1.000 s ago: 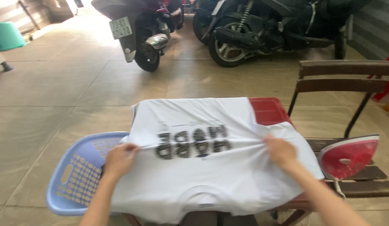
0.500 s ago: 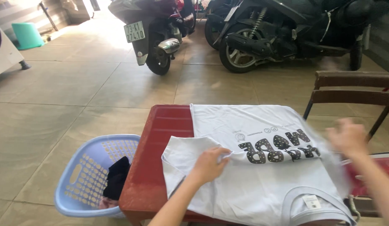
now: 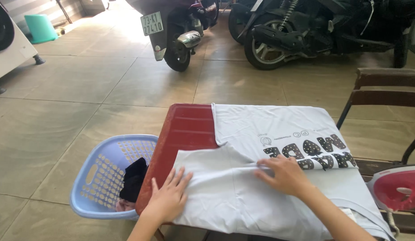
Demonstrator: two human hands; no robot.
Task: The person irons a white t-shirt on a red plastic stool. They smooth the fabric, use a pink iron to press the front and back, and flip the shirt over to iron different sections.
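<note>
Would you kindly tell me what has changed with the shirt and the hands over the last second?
The white printed T-shirt has been slid toward the right side of the red padded board, baring its left end. The left hand now lies flat on the folded-in sleeve; the right hand presses the fold near the print. The blue plastic laundry basket and red iron stayed put.
</note>
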